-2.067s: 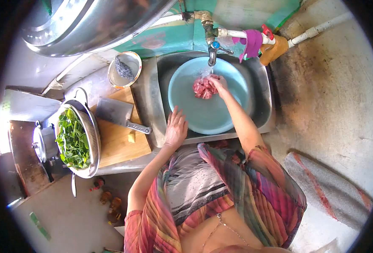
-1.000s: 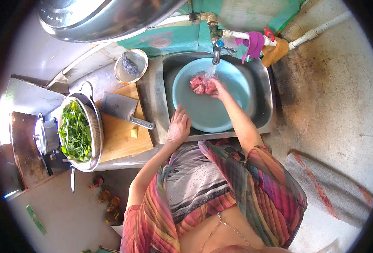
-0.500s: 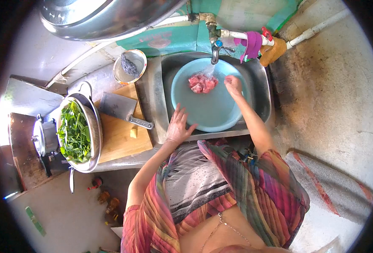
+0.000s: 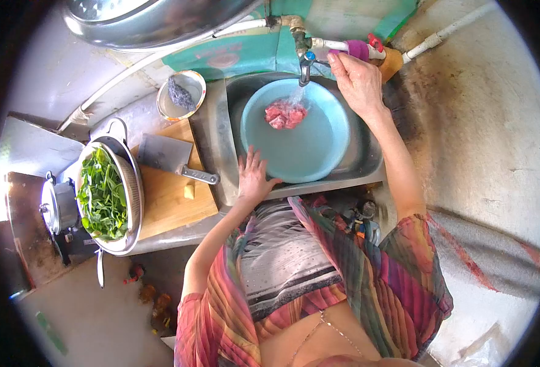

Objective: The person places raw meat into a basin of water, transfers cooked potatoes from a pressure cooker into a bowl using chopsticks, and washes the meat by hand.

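Note:
A light blue basin (image 4: 295, 160) of water stands in the metal sink (image 4: 367, 147). Several pieces of raw red meat (image 4: 285, 114) lie in it, under water running from the tap (image 4: 305, 70). My left hand (image 4: 256, 178) rests on the basin's near-left rim, open with fingers spread. Up at the tap, my right hand (image 4: 360, 82) is closed at the end of the tap handle, fingertips partly hidden. Just behind that hand hangs a purple cloth (image 4: 358, 50) on the pipe.
Left of the sink, a cleaver (image 4: 167, 153) and a small yellowish piece (image 4: 189, 192) lie on a wooden cutting board (image 4: 160, 211). Beyond are a basket of leafy greens (image 4: 103, 196), a pressure cooker (image 4: 59, 205) and a bowl (image 4: 201, 92) holding a grey scrubber (image 4: 180, 95).
My right hand has risen from above the basin's right side to the tap handle. My left hand stays at the rim. Water keeps running, and the whole view has shifted slightly.

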The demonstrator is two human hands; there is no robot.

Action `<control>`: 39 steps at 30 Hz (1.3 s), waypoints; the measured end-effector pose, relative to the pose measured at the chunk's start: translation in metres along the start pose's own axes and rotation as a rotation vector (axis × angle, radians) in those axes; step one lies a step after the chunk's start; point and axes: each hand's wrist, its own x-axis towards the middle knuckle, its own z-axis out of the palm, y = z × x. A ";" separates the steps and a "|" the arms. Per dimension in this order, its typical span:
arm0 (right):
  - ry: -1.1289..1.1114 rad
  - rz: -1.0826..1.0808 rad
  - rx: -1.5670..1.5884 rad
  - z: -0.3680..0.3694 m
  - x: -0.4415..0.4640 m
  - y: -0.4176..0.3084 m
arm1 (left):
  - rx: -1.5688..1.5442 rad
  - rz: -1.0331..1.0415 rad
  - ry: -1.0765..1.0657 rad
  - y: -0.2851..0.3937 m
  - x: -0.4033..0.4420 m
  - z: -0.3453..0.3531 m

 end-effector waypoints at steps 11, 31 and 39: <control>-0.041 0.061 -0.158 0.005 0.004 0.000 | -0.100 -0.005 0.072 -0.007 -0.004 0.007; -0.617 0.026 -0.143 0.236 -0.142 0.078 | -0.142 -0.087 0.050 -0.004 0.001 0.004; -0.919 0.456 0.783 0.224 -0.102 0.106 | -0.136 -0.093 0.054 -0.002 0.003 0.002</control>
